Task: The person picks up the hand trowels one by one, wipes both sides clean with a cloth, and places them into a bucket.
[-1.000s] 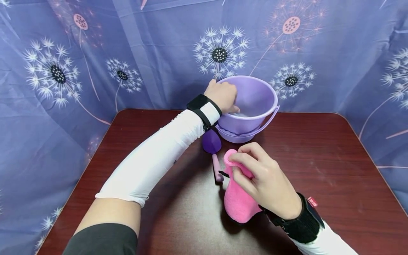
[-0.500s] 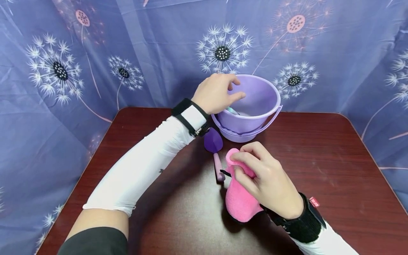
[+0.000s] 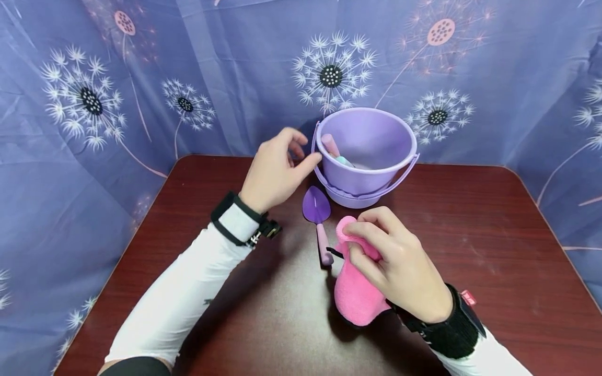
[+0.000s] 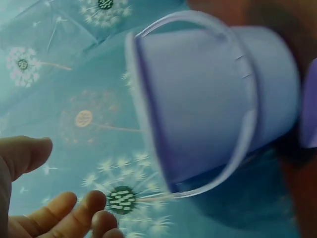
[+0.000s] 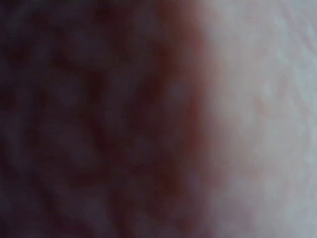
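Observation:
My left hand (image 3: 275,169) hovers just left of the lavender bucket (image 3: 362,183), fingers loosely bent and holding nothing; the left wrist view shows the fingers (image 4: 74,213) apart from the bucket (image 4: 198,99). Inside the bucket, a pink handle end (image 3: 330,144) leans on the wall beside a teal piece (image 3: 344,161). With thumb and fingers my right hand (image 3: 400,261) pinches the upper edge of a fuzzy pink pouch-like thing (image 3: 359,297) with a short black strip. Its underside is hidden. Only a close, blurred surface fills the right wrist view.
Between the hands lies a small trowel (image 3: 316,204) with a purple blade and pink handle, its blade near the bucket's base. The bucket's handle hangs down in front. A blue dandelion-print curtain (image 3: 249,78) rises behind the dark wooden table (image 3: 489,219).
My left hand has come up out of the bucket and moved left and toward me, baring the pink handle end and teal piece. The right hand keeps its pinch on the pink pouch-like thing.

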Demonstrator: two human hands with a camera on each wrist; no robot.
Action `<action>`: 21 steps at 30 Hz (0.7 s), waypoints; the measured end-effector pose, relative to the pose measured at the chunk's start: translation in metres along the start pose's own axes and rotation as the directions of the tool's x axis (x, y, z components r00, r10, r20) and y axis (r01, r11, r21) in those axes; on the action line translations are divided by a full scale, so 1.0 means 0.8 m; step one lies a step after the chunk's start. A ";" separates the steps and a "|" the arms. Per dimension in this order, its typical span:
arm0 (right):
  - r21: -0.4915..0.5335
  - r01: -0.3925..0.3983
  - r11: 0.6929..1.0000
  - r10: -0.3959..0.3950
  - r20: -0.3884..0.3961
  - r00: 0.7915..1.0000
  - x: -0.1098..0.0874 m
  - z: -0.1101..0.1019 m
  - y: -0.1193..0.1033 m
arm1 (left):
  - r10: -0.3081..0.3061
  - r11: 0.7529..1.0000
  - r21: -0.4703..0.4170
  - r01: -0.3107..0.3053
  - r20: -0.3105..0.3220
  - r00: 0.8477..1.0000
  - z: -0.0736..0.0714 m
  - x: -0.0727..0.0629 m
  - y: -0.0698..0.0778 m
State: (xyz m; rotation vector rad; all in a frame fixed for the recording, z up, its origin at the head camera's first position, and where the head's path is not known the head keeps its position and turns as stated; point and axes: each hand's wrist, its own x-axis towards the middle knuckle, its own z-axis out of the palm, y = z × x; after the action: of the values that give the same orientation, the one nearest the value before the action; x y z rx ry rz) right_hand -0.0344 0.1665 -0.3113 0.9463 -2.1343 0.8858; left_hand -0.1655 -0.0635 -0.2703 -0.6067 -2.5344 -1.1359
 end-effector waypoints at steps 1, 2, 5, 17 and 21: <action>0.000 -0.001 1.000 0.001 0.000 1.000 0.000 0.000 0.000 | -0.014 1.000 0.004 0.014 0.010 1.000 0.004 -0.008 -0.005; 0.000 -0.001 1.000 0.001 0.000 1.000 0.000 0.000 0.000 | -0.032 0.999 0.004 0.032 0.026 0.999 0.008 -0.016 -0.011; -0.005 0.002 1.000 -0.002 -0.003 1.000 0.001 -0.001 -0.001 | -0.068 0.997 0.033 0.065 0.081 0.994 0.025 -0.038 -0.026; -0.019 0.000 1.000 0.000 -0.014 1.000 0.001 -0.006 0.000 | -0.243 0.935 0.331 0.129 0.332 0.911 0.111 -0.109 -0.059; -0.011 0.003 1.000 -0.004 -0.020 1.000 0.002 -0.005 -0.001 | -0.264 0.916 0.383 0.120 0.350 0.899 0.132 -0.115 -0.061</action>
State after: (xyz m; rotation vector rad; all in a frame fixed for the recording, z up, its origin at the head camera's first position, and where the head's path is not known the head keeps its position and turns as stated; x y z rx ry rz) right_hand -0.0333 0.1691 -0.3075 0.9316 -2.1179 0.8778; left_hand -0.1196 -0.0365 -0.4088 -0.5361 -3.1090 -0.6225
